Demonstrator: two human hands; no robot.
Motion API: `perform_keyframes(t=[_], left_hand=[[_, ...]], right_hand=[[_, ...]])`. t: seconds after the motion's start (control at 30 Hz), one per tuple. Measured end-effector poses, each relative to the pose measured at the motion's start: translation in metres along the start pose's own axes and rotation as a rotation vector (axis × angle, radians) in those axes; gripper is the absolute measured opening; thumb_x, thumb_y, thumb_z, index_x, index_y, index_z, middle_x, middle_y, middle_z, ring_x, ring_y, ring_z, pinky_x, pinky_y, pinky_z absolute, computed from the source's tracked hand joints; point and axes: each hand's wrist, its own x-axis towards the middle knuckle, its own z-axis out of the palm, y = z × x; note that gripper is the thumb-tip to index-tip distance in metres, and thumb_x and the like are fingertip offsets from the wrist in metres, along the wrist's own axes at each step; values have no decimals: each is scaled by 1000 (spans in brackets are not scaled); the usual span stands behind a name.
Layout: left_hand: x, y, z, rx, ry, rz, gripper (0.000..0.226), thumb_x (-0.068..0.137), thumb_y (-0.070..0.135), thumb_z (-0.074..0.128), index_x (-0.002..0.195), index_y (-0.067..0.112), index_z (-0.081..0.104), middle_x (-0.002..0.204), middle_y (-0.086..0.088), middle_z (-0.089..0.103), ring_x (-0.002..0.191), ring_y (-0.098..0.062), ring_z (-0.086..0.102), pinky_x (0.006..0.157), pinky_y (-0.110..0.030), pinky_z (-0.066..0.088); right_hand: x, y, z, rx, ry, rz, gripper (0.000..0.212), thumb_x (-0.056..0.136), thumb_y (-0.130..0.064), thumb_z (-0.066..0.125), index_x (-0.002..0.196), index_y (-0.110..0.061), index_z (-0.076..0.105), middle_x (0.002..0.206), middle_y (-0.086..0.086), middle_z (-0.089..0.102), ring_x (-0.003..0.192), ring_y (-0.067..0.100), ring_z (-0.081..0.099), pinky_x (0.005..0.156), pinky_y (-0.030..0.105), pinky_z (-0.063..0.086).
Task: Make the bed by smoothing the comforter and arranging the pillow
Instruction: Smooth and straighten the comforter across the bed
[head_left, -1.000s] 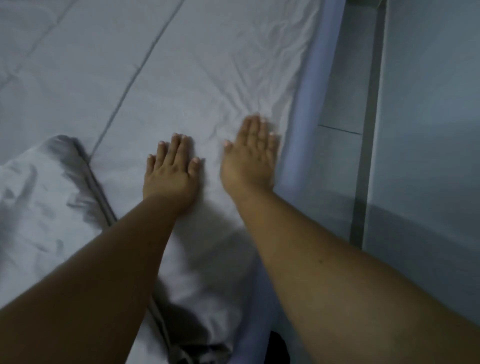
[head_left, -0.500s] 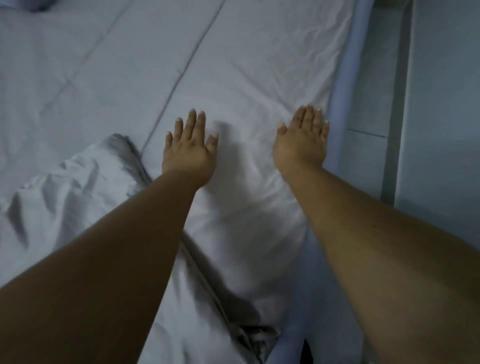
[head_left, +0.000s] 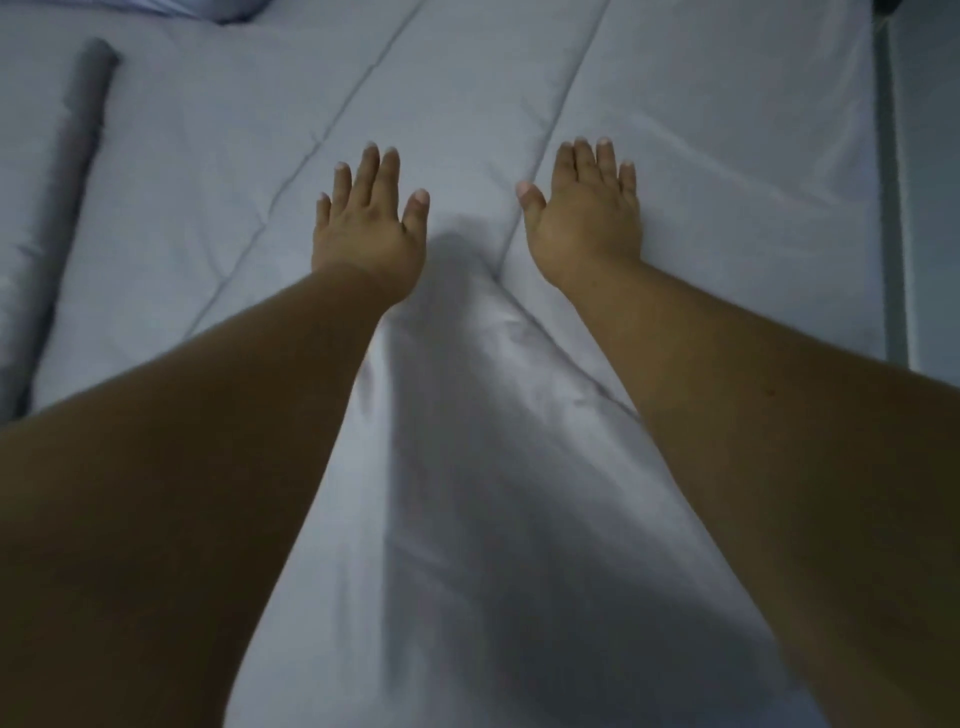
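Hands lie flat mid-frame on the pale comforter (head_left: 701, 171): left hand (head_left: 366, 234) and right hand (head_left: 584, 218), fingers spread, gripping nothing. No writing shows.

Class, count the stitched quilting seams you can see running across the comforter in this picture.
2. One seam runs left of the left hand; the other passes beside the right hand. More may be hidden under the arms.

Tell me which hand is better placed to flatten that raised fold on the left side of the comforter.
Left. The left hand lies flat on the comforter, nearer the fold. The right hand is pressed down farther toward the bed's right edge, so it would likely have to cross over.
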Motion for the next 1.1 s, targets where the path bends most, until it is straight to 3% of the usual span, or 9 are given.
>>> perform_keyframes(t=[0.13,0.23,0.33,0.4,0.53,0.83,1.1], left_hand=[[-2,-57,7,-20,-16,-38,59,100,46,16,152,21,9,162,2,2,149,-24,-1,121,-42,1],[-12,-89,31,-68,-96,-68,57,99,47,19,149,20,24,159,-5,21,147,-26,17,120,-42,12],[-32,-112,58,-1,2,12,49,99,44,27,131,16,50,136,-18,51,124,-40,45,104,-46,36],[-42,-124,68,41,67,27,46,99,43,28,121,10,52,123,-24,57,112,-45,50,93,-48,41],[-50,-147,79,16,70,31,48,100,45,23,105,5,50,111,-27,61,103,-48,55,83,-47,42],[-67,-157,82,-15,59,49,52,100,46,20,103,5,53,111,-26,63,103,-45,57,83,-45,42],[-116,-152,73,-48,-49,22,51,100,47,21,102,7,53,113,-25,63,106,-43,57,86,-43,43]], right_hand=[[-6,-46,25,55,-12,-10,64,100,-47,22,149,-7,17,158,9,16,147,26,8,120,41,2],[-21,-65,54,97,-91,-52,61,99,-47,28,147,-9,24,154,10,28,140,30,25,115,40,20],[-41,-72,86,70,-96,-99,59,98,-49,31,145,-14,29,143,13,42,128,33,38,106,42,32],[-51,-78,99,56,-22,-104,56,97,-49,34,142,-16,34,136,16,46,123,34,41,103,43,34],[-62,-98,112,108,-34,-108,48,98,-45,36,135,-14,39,130,16,49,116,35,48,96,46,41],[-87,-103,116,132,-29,-96,45,99,-42,35,129,-9,42,126,18,53,113,36,51,93,44,43],[-137,-93,110,160,-64,-88,43,99,-39,36,126,-7,44,123,20,55,110,36,53,90,44,44]])
